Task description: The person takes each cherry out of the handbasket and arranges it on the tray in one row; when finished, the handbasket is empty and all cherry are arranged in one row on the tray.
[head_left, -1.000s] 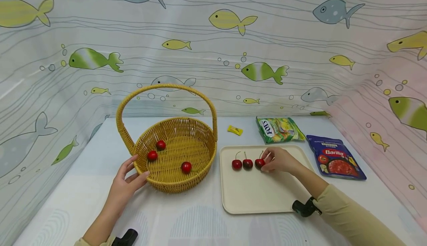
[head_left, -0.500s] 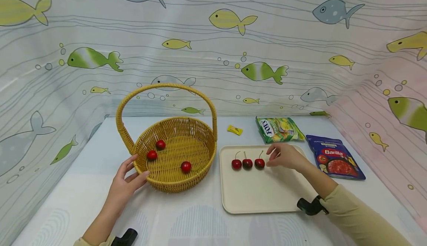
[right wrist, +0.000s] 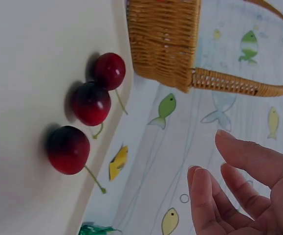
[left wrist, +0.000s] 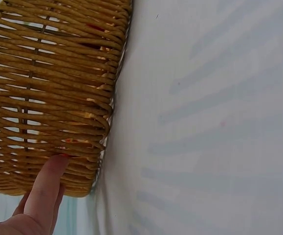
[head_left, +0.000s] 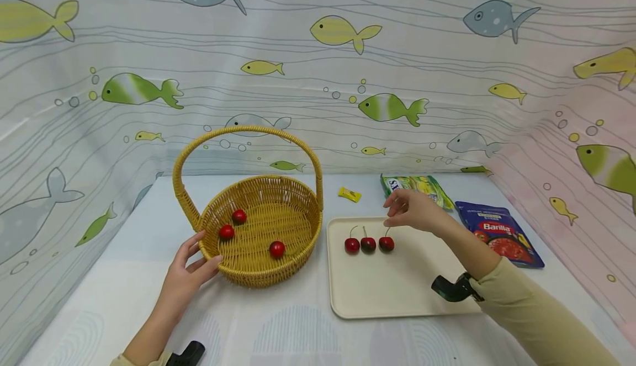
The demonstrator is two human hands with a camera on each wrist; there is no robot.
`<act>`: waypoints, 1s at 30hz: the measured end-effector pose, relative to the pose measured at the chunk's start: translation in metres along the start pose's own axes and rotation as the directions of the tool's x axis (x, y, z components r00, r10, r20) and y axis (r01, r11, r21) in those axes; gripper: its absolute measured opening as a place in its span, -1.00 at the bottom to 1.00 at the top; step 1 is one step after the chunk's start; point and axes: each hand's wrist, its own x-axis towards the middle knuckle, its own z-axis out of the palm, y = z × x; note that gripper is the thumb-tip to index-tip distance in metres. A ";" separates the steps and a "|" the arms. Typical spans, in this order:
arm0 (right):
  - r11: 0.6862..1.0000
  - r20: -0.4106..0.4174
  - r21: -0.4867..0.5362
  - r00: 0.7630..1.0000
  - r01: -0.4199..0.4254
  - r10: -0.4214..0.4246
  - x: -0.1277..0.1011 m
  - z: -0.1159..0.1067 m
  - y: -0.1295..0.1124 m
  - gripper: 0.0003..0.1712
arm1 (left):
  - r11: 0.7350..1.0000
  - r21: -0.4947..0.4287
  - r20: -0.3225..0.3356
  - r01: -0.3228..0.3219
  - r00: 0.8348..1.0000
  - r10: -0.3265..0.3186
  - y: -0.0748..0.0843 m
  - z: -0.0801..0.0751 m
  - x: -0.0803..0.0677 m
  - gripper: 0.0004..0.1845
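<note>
My left hand (head_left: 186, 275) rests against the near left side of a yellow wicker basket (head_left: 270, 277), which has a tall arched handle. In the left wrist view, an extended finger (left wrist: 46, 186) touches the woven wall. Three round red fruits, like cherries (head_left: 277, 249), lie apart inside the basket. On a cream tray (head_left: 382, 294), three dark red cherries (head_left: 367, 245) stand in a row with their stems up. Above the rightmost cherry (right wrist: 69, 151) hovers my right hand (head_left: 414, 210), fingers loosely bent and apart. Nothing shows between its fingers in the right wrist view.
Behind the tray lies a green FOX'S bag (head_left: 432, 186), partly covered by the right hand. A blue Barilla pouch (head_left: 499, 233) is to the right, partly behind the forearm. A small yellow wrapped sweet (head_left: 350, 194) sits beyond the tray. Fish-print cloth surrounds the table.
My right hand has let go of the rightmost cherry, drawn off to the right, then risen above the tray's back part. The left hand and basket stay put.
</note>
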 end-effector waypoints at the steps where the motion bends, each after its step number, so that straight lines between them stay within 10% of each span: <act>1: 1.000 0.002 0.001 1.000 0.006 -0.006 0.001 0.000 -0.004 -0.61 | 1.000 0.001 -0.001 0.001 1.000 -0.001 0.000 0.000 0.000 -0.19; 30: 0.968 0.057 0.087 0.969 0.236 -0.242 0.034 0.029 -0.090 -0.67 | 1.000 -0.005 0.003 0.006 1.000 -0.006 0.003 0.001 0.000 -0.19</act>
